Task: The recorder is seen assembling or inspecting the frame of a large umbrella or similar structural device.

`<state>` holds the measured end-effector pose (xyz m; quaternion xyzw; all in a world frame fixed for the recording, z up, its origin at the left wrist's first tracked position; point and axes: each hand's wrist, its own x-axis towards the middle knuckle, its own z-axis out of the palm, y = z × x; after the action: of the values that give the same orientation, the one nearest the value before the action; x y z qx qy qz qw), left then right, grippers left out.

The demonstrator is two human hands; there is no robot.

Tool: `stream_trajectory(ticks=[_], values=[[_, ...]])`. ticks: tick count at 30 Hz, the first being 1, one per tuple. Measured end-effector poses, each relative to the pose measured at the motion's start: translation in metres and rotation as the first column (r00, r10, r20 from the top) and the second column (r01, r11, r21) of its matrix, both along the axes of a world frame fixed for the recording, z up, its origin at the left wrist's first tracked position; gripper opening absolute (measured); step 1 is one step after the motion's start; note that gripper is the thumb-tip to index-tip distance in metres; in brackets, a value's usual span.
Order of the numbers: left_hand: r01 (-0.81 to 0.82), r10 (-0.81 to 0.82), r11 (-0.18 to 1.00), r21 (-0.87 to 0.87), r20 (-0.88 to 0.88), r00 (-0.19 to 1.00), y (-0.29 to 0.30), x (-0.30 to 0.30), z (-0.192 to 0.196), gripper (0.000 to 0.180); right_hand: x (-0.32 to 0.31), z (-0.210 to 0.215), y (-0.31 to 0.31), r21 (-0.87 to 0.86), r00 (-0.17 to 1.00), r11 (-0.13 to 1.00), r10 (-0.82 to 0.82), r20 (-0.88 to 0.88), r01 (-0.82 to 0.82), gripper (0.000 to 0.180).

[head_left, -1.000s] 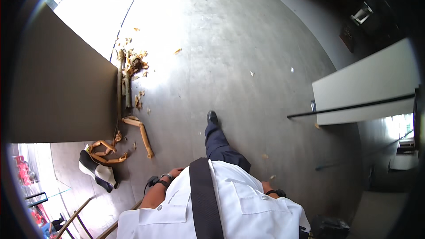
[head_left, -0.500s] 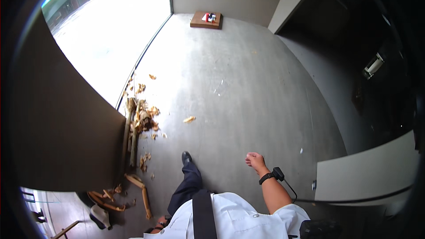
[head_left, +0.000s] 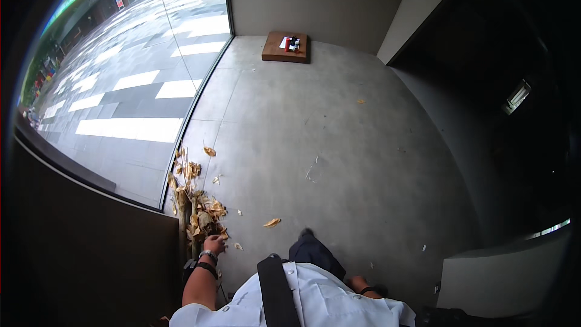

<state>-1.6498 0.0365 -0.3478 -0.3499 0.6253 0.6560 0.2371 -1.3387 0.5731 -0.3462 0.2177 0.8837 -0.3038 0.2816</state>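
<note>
My left hand (head_left: 214,244) swings forward at the lower left with its fingers loosely apart and nothing in them. A dark band and a bracelet circle that wrist. In the picture the hand overlaps the edge of a pile of dry brown leaves (head_left: 213,207) and thin logs (head_left: 182,224) along the glass; whether it touches them I cannot tell, though it looks well above the floor. My right hand (head_left: 358,282) hangs back beside my hip, partly hidden by my body, so its fingers do not show clearly. A dark band is on that wrist too.
A low wooden block (head_left: 284,54) bearing white paper and small red and black items stands by the far wall. Glass (head_left: 151,103) runs along the left. A single leaf (head_left: 272,223) and a pale strand (head_left: 312,169) lie on the grey floor. A light panel (head_left: 484,284) stands at right.
I have stepped forward, and the block and leaf pile sit lower in the picture. My left arm has swung forward, my right arm back. A different leg now leads. Outdoor paving has become visible.
</note>
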Motion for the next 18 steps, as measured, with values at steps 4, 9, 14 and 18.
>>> stream_trajectory(ticks=[4, 9, 14, 18], values=[[0.002, 0.013, 0.977, 0.213, -0.070, 0.997, 0.038, -0.138, 0.018, 0.014, -0.085, 0.014, 0.008, -0.266, 0.786, 0.743, -0.604, 0.128, 0.614, 0.009], [-0.030, -0.003, 0.936, 0.350, 0.092, 0.996, 0.059, -0.182, -0.018, 0.024, -0.215, -0.036, 0.087, 0.053, 0.951, 0.963, 0.251, 0.180, -0.264, 0.025], [0.118, -0.622, -0.783, -0.610, 0.769, -0.148, 0.065, -0.196, -0.038, 0.027, -0.459, -0.008, 0.142, -0.410, 0.579, 0.431, -0.725, 0.372, 0.804, 0.011], [0.960, -0.722, -0.075, -0.271, 0.678, 0.136, 0.095, -0.214, -0.040, 0.039, -0.670, 0.061, 0.166, -0.542, 0.725, 0.564, -0.677, 0.129, 0.623, 0.022]])
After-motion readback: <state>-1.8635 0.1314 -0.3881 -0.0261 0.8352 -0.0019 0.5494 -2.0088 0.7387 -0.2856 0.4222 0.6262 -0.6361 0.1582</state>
